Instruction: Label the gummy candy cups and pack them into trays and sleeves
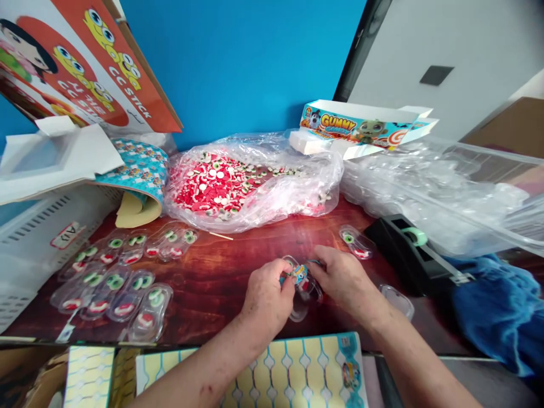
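My left hand (267, 297) and my right hand (340, 280) meet over the wooden table (221, 266), both pinching a small clear plastic blister pack (302, 283) with a blue printed sticker on it. A red and green gummy shows inside the pack. A second clear shell (298, 310) lies just under it. One filled pack (357, 242) rests beyond my right hand, and an unfilled clear shell (397, 300) sits to its right.
Several filled packs (114, 280) lie at the left. A plastic bag of red, white and green gummies (238, 184) sits behind. A black tape dispenser (414, 252), blue cloth (501, 309), sticker sheets (293, 371), a Gummy Candy box (361, 127) and a white basket (38, 238) surround the work spot.
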Motion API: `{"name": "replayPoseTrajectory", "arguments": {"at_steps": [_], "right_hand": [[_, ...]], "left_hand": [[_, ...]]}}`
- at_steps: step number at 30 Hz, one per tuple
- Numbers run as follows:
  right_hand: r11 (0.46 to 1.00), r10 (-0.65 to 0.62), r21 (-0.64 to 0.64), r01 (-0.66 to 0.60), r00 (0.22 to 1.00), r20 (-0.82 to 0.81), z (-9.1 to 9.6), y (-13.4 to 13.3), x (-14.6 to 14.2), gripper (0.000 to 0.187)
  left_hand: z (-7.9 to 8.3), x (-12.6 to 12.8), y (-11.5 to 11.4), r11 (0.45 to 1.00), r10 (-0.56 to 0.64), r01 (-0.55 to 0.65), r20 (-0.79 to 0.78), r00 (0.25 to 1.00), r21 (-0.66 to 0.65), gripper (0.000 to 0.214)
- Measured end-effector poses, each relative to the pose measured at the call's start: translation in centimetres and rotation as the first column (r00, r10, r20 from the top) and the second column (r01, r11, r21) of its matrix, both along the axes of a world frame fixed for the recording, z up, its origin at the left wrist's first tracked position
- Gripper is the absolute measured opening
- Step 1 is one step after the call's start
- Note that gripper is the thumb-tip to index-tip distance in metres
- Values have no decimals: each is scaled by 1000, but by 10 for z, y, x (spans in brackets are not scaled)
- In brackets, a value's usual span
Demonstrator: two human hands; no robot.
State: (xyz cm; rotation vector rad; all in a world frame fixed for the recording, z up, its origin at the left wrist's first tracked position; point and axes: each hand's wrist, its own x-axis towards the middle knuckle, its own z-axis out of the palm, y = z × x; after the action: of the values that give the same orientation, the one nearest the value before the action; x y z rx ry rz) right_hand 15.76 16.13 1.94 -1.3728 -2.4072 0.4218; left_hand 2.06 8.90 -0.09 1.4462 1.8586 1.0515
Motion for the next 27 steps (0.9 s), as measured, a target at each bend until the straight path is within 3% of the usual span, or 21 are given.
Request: {"name": "replayPoseTrajectory", "arguments": {"at_steps": [4, 7, 11, 14, 19, 23, 27], "right_hand": [[1000, -3, 5, 3, 994, -113, 15, -10, 6, 19], [991, -81, -121, 55, 972, -221, 22, -28, 18, 22], [964, -191, -237, 125, 939, -285, 4, -59, 28, 23], [946, -273, -259, 194, 908, -317, -20, -91, 29, 21], [913, -384, -252, 322, 887, -255, -38, -120, 25, 23], [923, -341, -224, 312, 934, -103, -38, -112, 24, 23], [936, -311, -173, 306, 950, -4, -37, -107, 23, 23]], "left_hand": [[8, -7, -1, 996, 35, -40, 77, 996, 74, 8], [27, -15, -1, 996, -76, 75, 26, 997, 52, 7], [42, -16, 2, 947, -316, 303, -128, 940, -108, 9], [44, -12, 8, 872, -489, 457, -263, 832, -177, 17], [42, -4, 24, 734, -675, 619, -401, 619, -280, 17], [36, 1, 32, 714, -691, 609, -489, 532, -347, 14], [34, 2, 34, 704, -697, 617, -505, 508, -351, 13]]}}
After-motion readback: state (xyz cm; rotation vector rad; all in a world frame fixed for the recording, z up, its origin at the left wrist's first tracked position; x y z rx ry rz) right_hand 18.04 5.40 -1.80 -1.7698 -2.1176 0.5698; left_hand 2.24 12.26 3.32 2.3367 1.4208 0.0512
